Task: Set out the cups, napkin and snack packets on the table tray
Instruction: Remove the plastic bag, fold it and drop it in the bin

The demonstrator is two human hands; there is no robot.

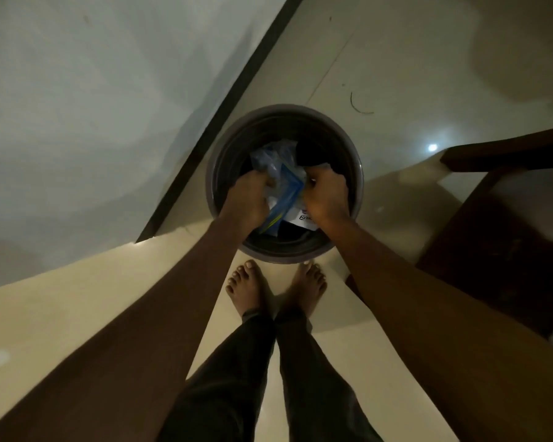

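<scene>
1. Your left hand [248,199] reaches straight down into the round bin [211,186], knuckles up, fingers curled closed around the crumpled blue and clear plastic packets [281,173] at their left edge.
2. Your right hand [328,194] is down in the bin too, just beside the left, fist closed on the right side of the same bundle; a white slip with handwriting [304,218] shows under its heel.
3. Both forearms run long and nearly straight from the bottom corners of the view, converging over the bin's mouth.
4. The packets sit inside the bin, between your two hands, well below its rim; which packet each finger pinches is too dark to tell.
5. Your bare feet [278,288] stand together on the floor, toes almost touching the near side of the bin, with dark trousers [262,378] above them.
6. The floor [380,59] is pale glossy tile, with a small bright light reflection [432,147] to the right of the bin.
7. A pale wall [93,90] fills the left, edged by a dark skirting strip [224,122] that runs diagonally down to the bin.
8. Dark wooden furniture [498,250] stands at the right, close to your right arm.
</scene>
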